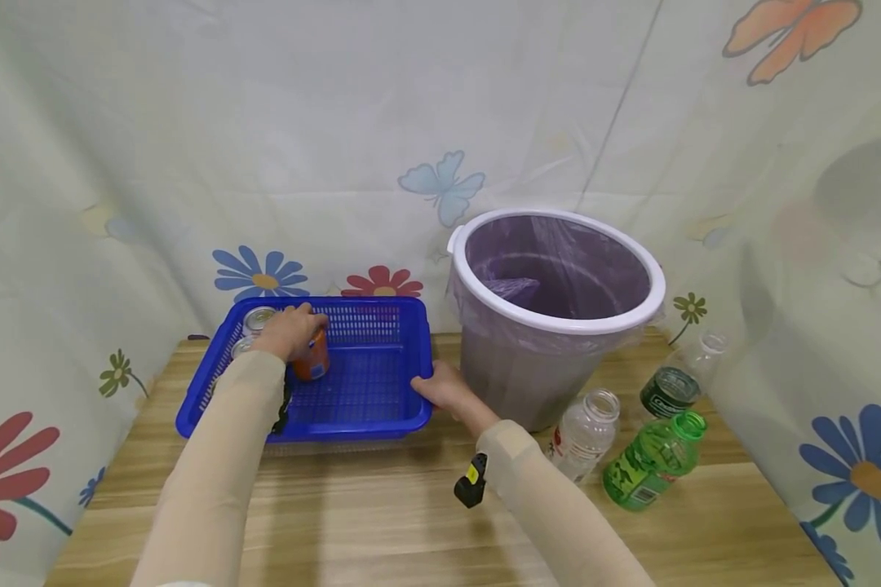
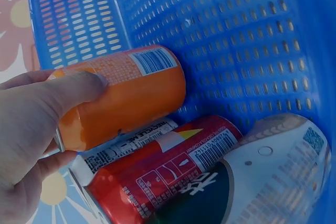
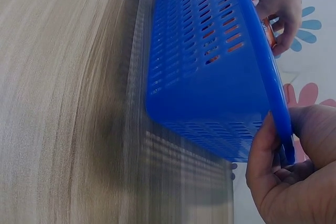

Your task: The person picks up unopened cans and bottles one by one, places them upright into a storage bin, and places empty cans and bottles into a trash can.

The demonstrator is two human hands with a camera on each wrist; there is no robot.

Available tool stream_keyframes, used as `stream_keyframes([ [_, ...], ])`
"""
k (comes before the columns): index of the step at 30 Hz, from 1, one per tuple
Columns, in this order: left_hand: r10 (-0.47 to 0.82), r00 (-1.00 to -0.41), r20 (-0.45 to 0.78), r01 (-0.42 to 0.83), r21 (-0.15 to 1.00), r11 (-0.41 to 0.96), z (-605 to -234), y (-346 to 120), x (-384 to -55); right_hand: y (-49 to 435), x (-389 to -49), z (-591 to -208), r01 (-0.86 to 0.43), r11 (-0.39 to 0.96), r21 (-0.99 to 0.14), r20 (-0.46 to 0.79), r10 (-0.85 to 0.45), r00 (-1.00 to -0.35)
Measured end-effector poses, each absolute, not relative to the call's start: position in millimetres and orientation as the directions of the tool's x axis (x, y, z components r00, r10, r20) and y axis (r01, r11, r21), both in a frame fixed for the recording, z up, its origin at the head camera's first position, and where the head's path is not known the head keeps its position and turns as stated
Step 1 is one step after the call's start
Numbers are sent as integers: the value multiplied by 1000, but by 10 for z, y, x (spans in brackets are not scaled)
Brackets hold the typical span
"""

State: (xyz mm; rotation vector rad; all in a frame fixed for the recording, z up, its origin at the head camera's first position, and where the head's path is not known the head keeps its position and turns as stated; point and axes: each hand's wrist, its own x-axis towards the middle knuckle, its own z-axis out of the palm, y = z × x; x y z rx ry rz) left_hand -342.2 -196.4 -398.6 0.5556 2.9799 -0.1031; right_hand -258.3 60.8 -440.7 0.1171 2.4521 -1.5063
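Note:
My left hand (image 1: pixel 288 333) grips an orange can (image 2: pixel 126 93) inside the blue basket (image 1: pixel 352 430). Thumb and fingers lie on either side of the can near its end. Beside it in the left wrist view are a red can (image 2: pixel 173 163), a partly covered can with "recycle" lettering (image 2: pixel 131 142), and a pale container with a dark green patch (image 2: pixel 268 177), its kind unclear. At the basket's right rim, my right hand (image 1: pixel 448 387) pinches the edge between thumb and fingers. In the right wrist view the basket's near edge looks lifted off the wooden table.
Right of the basket stands a grey bin (image 1: pixel 536 375) with a white rim and clear liner. In front of it are a clear bottle (image 1: pixel 587 432), a green bottle (image 1: pixel 653 461) and a dark-labelled bottle (image 1: pixel 675 387). A flowered curtain (image 1: pixel 338 122) hangs behind the table (image 1: pixel 382 522).

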Motion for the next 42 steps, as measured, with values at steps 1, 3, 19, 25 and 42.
stream_keyframes([
  [1,352,-929,-118,359,-50,932,-3982,-1963,-3425,607,-2584,-4406,202,456,-867,-261,-67,-963],
  [3,349,-930,-117,357,-55,932,-3975,-1964,-3431,604,-2587,-4414,201,455,-868,-256,-64,-964],
  [19,304,-945,-119,311,-54,949,-3985,-1969,-3518,595,-2590,-4437,192,456,-869,-244,-58,-968],
  [25,294,-949,-115,301,-47,952,-3990,-1979,-3522,593,-2586,-4449,185,459,-869,-238,-59,-970],
  [42,268,-956,-115,275,-45,960,-3993,-1933,-3528,613,-2579,-4421,186,438,-880,-240,-71,-968],
])
